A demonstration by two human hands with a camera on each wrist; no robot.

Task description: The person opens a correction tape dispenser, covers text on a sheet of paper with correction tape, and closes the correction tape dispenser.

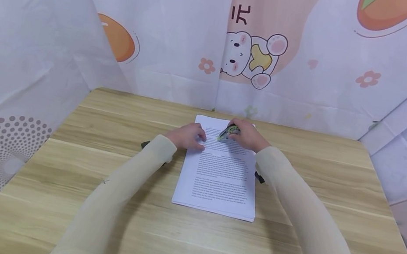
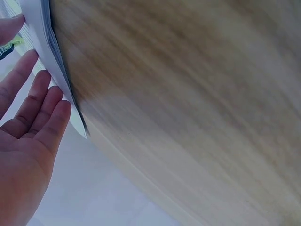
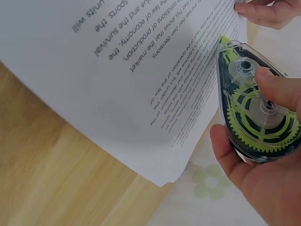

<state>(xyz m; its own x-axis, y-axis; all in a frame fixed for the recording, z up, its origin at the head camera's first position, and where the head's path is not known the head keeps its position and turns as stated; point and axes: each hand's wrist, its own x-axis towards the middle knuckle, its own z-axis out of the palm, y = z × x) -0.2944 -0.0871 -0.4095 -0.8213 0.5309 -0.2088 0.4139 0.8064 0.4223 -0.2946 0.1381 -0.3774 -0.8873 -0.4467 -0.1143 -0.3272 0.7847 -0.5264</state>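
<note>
A stack of printed paper lies on the wooden table, its sheets covered in paragraphs of dark text. My right hand grips a correction tape dispenser between thumb and fingers. It has a clear case with green gear wheels inside, and its tip is at the printed lines in the upper part of the top sheet. My left hand rests at the left edge of the stack, its fingers extended and touching the paper.
Beneath the paper is a wood-grain table. Behind it hangs a white curtain printed with fruit, flowers and a cartoon bear. Dark wrist-camera parts show beside the forearms in the head view.
</note>
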